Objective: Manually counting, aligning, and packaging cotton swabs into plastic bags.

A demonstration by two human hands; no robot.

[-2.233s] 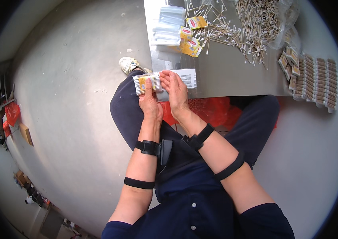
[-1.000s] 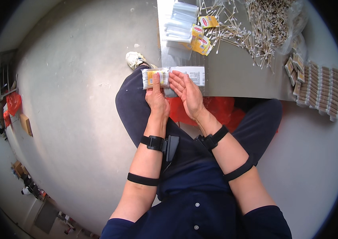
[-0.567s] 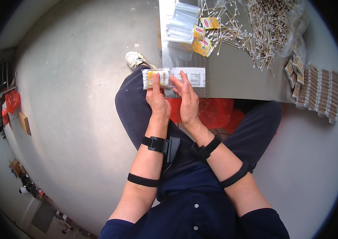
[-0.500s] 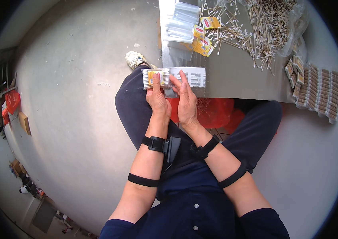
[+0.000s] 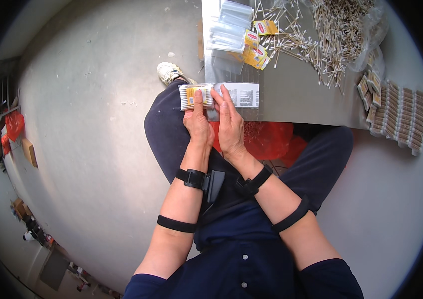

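A clear packet of cotton swabs (image 5: 187, 103) with a yellow card inside lies in my left hand (image 5: 199, 124), thumb on top and fingers underneath. At the packet's right end is my right hand (image 5: 230, 127), its fingers stretched out and fingertips at or very near the wrapper's edge; contact is hard to make out. Behind those fingers, a white box or card with dark print (image 5: 249, 95) rests at the metal table's near left corner. No grip by the right hand shows.
On the table (image 5: 291, 99) are clear plastic sleeves (image 5: 229, 35), yellow cards (image 5: 256, 57) and a large heap of loose swabs (image 5: 341, 35). Filled packets (image 5: 398, 114) stand in rows at the right edge. A red bag (image 5: 269, 142) hangs below, between my knees.
My right hand has shifted slightly left, its fingers drawing closer to the packet's end. My left hand keeps its hold on the packet.
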